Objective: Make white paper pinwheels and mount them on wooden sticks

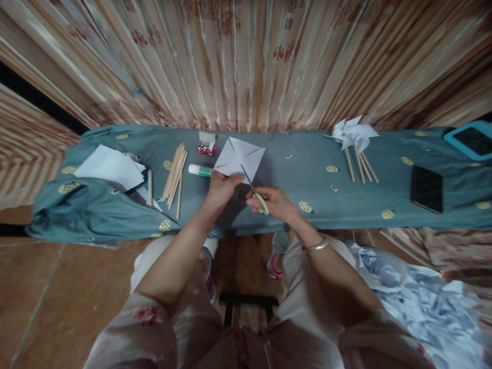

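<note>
Presently the left hand (222,188) held the paper (236,156) at its near corner; the thumb lay on top and the fingers went under it, so the grip was narrow. This paper was white and square, with slits which ran from the corners towards the middle. It was above the table cloth (300,179), about in the middle of the view. The right hand (273,203) had its fingers closed around the green handles of the scissors (262,203), and the blades pointed away from the person, with their tips over the paper near its lower edge. Both hands were near each other.

Just beside the paper, on the left, there was a glue stick (197,169) lying on its side, and behind it an open red box (206,148) with small shiny pieces inside. Further to the left lay a bundle of wooden sticks (176,177), and after it a pile of white sheets (109,166). On the right side, well apart from the hands, several white pinwheels (354,135) rested together on their sticks. Beyond them were a black phone (427,188) and a blue-framed tablet (472,140).
</note>
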### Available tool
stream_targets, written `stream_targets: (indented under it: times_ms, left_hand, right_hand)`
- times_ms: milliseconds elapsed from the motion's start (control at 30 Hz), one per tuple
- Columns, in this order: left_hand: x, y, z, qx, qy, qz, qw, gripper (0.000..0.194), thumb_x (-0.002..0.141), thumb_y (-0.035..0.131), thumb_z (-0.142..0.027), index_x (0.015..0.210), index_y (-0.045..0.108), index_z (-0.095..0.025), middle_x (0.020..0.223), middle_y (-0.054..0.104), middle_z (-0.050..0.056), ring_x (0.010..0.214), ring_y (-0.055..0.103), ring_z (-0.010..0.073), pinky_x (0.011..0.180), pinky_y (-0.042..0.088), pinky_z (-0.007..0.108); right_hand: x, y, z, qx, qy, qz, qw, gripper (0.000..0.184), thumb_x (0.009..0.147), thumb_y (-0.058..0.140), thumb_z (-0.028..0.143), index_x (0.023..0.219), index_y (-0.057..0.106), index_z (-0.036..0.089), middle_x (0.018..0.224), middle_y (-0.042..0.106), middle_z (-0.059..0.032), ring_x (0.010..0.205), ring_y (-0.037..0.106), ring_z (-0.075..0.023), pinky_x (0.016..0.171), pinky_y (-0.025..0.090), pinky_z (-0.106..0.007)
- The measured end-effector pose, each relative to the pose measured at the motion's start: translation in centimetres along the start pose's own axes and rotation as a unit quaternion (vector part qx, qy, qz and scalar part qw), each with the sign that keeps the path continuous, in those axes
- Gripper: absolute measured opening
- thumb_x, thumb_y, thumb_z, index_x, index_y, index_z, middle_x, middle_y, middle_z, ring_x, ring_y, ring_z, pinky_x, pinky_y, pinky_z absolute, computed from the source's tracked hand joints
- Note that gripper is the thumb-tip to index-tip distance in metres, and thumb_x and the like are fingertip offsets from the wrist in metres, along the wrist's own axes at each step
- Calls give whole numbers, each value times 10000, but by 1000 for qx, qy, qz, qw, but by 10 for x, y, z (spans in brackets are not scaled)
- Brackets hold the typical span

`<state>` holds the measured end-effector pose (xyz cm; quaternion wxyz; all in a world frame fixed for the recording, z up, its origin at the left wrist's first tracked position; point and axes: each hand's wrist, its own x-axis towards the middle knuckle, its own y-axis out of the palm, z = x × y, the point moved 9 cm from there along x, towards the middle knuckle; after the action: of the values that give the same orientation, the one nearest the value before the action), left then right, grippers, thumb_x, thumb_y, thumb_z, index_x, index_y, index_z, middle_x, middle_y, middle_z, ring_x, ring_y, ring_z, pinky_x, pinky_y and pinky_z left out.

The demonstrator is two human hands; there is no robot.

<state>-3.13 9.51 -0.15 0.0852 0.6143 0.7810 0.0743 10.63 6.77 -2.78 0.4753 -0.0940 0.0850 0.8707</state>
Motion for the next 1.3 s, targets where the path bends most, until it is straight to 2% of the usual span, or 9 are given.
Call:
stream_targets:
  times_ms: [200, 400, 800, 1067, 1300]
  left_hand:
    - [1, 1, 0, 4, 6, 0, 1000, 172, 516, 751, -219, 576, 608, -145, 566, 568, -31, 541, 478, 103, 536, 398, 239]
    - [1, 2, 0, 5, 7, 7, 1000, 203, 524, 761, -214, 550, 569, -154, 535, 532, -43, 516, 455, 92, 503, 376, 226]
    - [1, 2, 2, 1, 4, 9, 1000, 189, 521, 766, -232, 560, 604, -144, 566, 568, -26, 537, 480, 101, 535, 404, 241]
    - [1, 2, 2, 13, 3, 3, 1000, 181, 529, 774, -232, 575, 622, -145, 564, 586, -26, 548, 512, 114, 551, 436, 245]
    - [1, 2, 3, -1, -11, -2, 1000, 193, 506, 778, -218, 551, 607, -142, 553, 572, -29, 533, 495, 103, 531, 412, 234]
  right_hand:
    - [1, 0, 1, -5, -8, -1, 1000, 451, 598, 835, 543, 781, 663, 168, 596, 592, 51, 548, 579, -82, 544, 479, -206]
    - [0, -2, 0, -23, -8, -4, 1000, 444, 606, 828, 543, 781, 672, 166, 574, 593, 47, 545, 584, -86, 543, 471, -202]
    - [0, -4, 0, -40, -6, -12, 999, 454, 615, 812, 567, 778, 667, 168, 597, 594, 37, 546, 585, -93, 533, 475, -211]
    - [-1, -3, 2, -28, -4, -14, 999, 446, 596, 828, 551, 744, 653, 169, 587, 580, 46, 546, 582, -90, 530, 474, -205]
    - [0, -3, 0, -17, -3, -19, 1000, 437, 586, 841, 536, 735, 657, 168, 582, 576, 50, 538, 570, -82, 525, 469, -200]
